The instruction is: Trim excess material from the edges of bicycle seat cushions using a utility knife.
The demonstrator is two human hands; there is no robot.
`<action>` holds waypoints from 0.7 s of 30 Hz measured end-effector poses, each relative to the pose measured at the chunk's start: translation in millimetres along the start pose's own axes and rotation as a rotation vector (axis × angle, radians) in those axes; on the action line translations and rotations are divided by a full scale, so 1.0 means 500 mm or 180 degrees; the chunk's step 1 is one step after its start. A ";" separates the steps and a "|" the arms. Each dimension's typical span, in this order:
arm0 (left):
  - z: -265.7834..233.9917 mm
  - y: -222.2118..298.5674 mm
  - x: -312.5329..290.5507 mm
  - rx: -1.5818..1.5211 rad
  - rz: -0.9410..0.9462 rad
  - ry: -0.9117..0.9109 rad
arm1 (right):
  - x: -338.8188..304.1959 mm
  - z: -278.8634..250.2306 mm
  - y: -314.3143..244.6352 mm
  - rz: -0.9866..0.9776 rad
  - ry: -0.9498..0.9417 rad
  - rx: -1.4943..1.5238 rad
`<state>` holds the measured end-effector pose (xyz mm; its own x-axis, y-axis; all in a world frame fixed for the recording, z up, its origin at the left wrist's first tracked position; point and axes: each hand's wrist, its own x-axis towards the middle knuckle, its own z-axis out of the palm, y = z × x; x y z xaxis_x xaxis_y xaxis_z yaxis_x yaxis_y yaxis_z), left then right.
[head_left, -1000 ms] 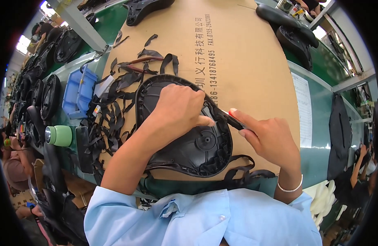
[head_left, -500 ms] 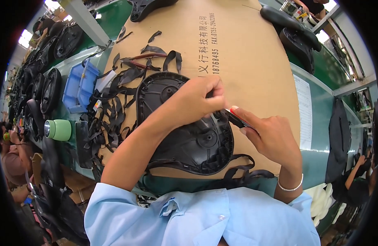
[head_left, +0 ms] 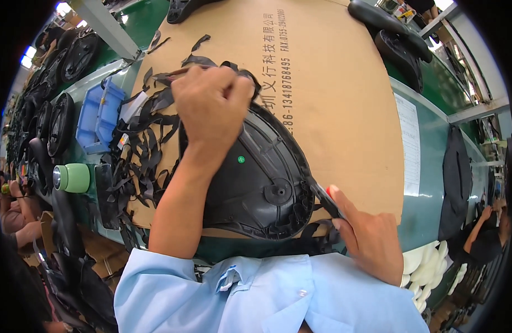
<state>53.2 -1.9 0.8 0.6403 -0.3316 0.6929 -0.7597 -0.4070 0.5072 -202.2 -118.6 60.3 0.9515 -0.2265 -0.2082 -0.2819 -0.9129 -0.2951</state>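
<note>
A black bicycle-seat-shaped part (head_left: 245, 191) lies with its ribbed, hollow underside up on a cardboard sheet (head_left: 334, 111). A small green sticker (head_left: 241, 159) marks its inside. My right hand (head_left: 370, 236) grips a dark utility knife (head_left: 329, 202) with a red spot near the thumb. The knife's front end meets the part's right rim. Closed in a fist, my left hand (head_left: 209, 102) is over the part's far left end. A black strip of trim (head_left: 249, 80) emerges beside its fingers. The fist hides part of the rim.
Loose black strips (head_left: 145, 150) are heaped on the cardboard's left side. Beyond them are a blue bin (head_left: 100, 116), a green flask (head_left: 73, 177) and a dark flat object (head_left: 107, 194). More black seats (head_left: 400, 55) stand at the far right. A paper sheet (head_left: 407, 144) lies right.
My left hand has moved left and away from me, from the part's middle to its far end. The knife has shifted lower along the right rim.
</note>
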 end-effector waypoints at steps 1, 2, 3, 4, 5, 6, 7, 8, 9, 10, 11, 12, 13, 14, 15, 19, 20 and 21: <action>-0.001 -0.008 0.003 -0.0291 -0.0704 -0.0019 | -0.014 -0.001 0.001 0.0104 -0.0019 0.0068; -0.012 -0.013 0.013 -0.0280 -0.1180 -0.0379 | -0.016 -0.002 0.003 0.0127 -0.0031 0.0070; -0.024 -0.040 0.010 -0.0397 -0.0915 -0.0510 | -0.014 -0.010 -0.001 -0.0032 -0.0059 -0.0068; -0.026 -0.063 0.001 -0.0543 -0.0665 -0.0666 | -0.003 -0.006 0.002 -0.0157 -0.0103 -0.0218; -0.057 -0.088 -0.007 -0.0477 -0.0673 -0.0651 | 0.017 -0.005 0.009 -0.0218 -0.0104 -0.0188; -0.085 -0.080 0.000 -0.0952 -0.1497 -0.1183 | 0.032 -0.020 0.023 -0.0426 0.0082 -0.0360; -0.106 -0.070 -0.001 -0.1396 -0.2336 -0.1736 | 0.057 -0.029 0.044 -0.0651 0.0244 -0.0513; -0.108 -0.054 -0.017 -0.1043 -0.2579 -0.1896 | 0.095 -0.031 0.086 -0.0579 0.0242 -0.0561; -0.116 -0.038 -0.041 -0.0665 -0.2817 -0.2024 | 0.140 -0.038 0.131 -0.0917 0.0165 -0.0342; -0.131 -0.034 -0.065 -0.0715 -0.2785 -0.1996 | 0.168 -0.055 0.155 -0.1283 0.0110 -0.0129; -0.168 -0.043 -0.098 -0.0670 -0.2511 -0.1899 | 0.193 -0.062 0.149 -0.1361 0.0110 -0.0120; -0.189 -0.046 -0.117 -0.0654 -0.2240 -0.1797 | 0.215 -0.072 0.136 -0.1654 -0.0075 -0.0077; -0.191 -0.022 -0.109 -0.0648 -0.2284 -0.1751 | 0.231 -0.074 0.125 -0.1928 -0.0282 -0.0029; -0.183 0.015 -0.098 -0.1918 -0.2429 -0.1499 | 0.240 -0.068 0.117 -0.1959 -0.0313 -0.0054; -0.181 0.046 -0.088 -0.3140 -0.2502 -0.1178 | 0.245 -0.059 0.108 -0.2112 -0.0225 -0.0094; -0.161 0.016 -0.058 -0.4375 -0.1723 -0.0802 | 0.215 -0.055 0.094 -0.1840 -0.0286 -0.0682; -0.165 0.013 -0.049 -0.4459 -0.1825 -0.0322 | 0.205 -0.052 0.100 -0.1803 -0.0294 -0.0693; -0.190 0.008 -0.029 -0.4746 -0.1777 -0.0133 | 0.191 -0.052 0.104 -0.1666 -0.0248 -0.0716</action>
<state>30.0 82.1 41.2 0.8477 -0.4650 0.2551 0.1511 0.6727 0.7243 -122.7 -196.7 49.4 0.9430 0.2928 -0.1583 0.2654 -0.9484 -0.1735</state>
